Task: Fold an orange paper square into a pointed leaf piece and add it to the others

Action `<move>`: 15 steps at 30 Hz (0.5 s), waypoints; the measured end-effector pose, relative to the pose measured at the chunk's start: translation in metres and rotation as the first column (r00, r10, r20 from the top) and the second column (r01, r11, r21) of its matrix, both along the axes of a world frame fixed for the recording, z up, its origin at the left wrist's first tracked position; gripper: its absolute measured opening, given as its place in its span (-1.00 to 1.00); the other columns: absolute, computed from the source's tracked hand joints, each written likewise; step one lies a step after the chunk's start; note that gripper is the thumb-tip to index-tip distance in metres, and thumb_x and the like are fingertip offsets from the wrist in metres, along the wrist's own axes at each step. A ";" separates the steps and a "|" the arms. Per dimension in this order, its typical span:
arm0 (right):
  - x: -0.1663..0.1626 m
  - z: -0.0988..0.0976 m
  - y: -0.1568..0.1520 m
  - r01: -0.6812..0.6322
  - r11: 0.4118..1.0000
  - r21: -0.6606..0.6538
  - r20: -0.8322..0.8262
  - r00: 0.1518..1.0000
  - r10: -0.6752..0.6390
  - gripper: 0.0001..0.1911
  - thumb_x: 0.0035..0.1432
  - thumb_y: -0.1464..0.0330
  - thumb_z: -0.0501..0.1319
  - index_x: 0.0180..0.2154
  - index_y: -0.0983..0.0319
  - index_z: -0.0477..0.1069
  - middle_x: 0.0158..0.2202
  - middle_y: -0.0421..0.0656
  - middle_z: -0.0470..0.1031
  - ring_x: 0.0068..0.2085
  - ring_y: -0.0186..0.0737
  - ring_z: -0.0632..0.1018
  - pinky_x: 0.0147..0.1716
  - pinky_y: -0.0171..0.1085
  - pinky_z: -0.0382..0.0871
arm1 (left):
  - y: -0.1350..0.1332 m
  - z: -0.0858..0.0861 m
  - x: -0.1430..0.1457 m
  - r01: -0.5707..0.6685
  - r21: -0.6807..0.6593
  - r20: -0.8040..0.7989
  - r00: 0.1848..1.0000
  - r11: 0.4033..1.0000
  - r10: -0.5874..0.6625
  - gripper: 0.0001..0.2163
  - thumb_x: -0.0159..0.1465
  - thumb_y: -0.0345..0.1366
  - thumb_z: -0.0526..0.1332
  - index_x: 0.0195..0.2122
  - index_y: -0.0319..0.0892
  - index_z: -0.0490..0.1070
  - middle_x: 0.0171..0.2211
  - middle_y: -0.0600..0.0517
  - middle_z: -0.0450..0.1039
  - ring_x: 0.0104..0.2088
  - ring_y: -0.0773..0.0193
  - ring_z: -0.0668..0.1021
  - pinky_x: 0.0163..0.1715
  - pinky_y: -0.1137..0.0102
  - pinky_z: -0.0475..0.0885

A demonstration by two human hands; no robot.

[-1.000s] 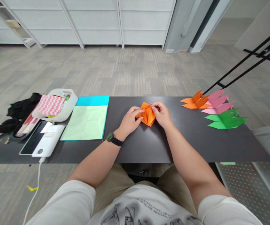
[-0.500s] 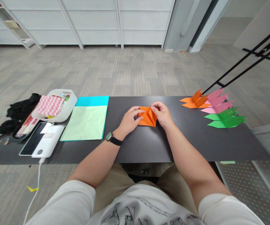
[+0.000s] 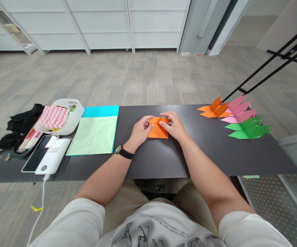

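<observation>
Both hands rest on the folded orange paper [image 3: 158,131], which lies flat on the black table [image 3: 215,154] directly ahead of the person. Left hand [image 3: 139,131]: fingers curled, thumb and fingertips pinching the paper's left edge; a watch [image 3: 119,150] sits on the wrist. Right hand [image 3: 173,127]: fingers loosely extended, pressing down on the paper's right side. Left of the hands lie a pale green sheet [image 3: 94,135] over a blue sheet [image 3: 101,111]. Finished folded models [image 3: 237,116] in orange, pink and green stand well apart at the right.
</observation>
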State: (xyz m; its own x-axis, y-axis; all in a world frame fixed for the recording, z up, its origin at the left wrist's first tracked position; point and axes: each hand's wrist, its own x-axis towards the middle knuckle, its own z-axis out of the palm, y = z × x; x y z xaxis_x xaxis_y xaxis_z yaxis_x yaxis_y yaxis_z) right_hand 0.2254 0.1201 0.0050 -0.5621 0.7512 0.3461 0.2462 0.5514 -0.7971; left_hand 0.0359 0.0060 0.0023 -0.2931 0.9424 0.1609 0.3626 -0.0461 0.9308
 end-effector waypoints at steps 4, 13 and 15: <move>0.001 0.003 -0.003 -0.076 0.981 0.178 0.021 0.997 0.073 -0.61 0.28 0.20 0.39 0.13 0.04 0.57 0.09 -0.04 0.53 0.17 0.03 0.55 0.28 0.08 0.43 | 0.004 -0.005 -0.004 -0.027 0.050 0.059 0.998 0.998 0.024 -0.69 0.44 -0.36 0.19 0.18 -0.11 0.53 0.04 -0.09 0.65 0.01 0.15 0.68 0.16 0.20 0.56; 0.005 -0.005 0.008 0.020 0.992 0.125 -0.025 1.000 -0.017 -0.61 0.31 0.45 0.18 0.09 0.05 0.59 0.07 -0.07 0.59 0.06 -0.05 0.60 0.07 -0.05 0.56 | 0.008 -0.008 -0.009 -0.091 0.064 0.191 0.978 0.994 0.077 -0.72 0.39 -0.43 0.20 0.05 -0.14 0.61 0.04 -0.06 0.66 0.09 0.14 0.66 0.24 0.18 0.50; 0.005 -0.005 0.008 0.017 0.992 0.127 -0.025 1.000 -0.014 -0.64 0.32 0.47 0.14 -0.03 0.07 0.63 -0.01 -0.09 0.62 0.01 -0.07 0.62 0.07 -0.07 0.54 | 0.008 -0.008 -0.009 -0.095 0.067 0.207 0.975 0.993 0.079 -0.75 0.38 -0.40 0.23 0.02 -0.15 0.63 0.06 -0.08 0.67 0.11 0.12 0.66 0.27 0.16 0.49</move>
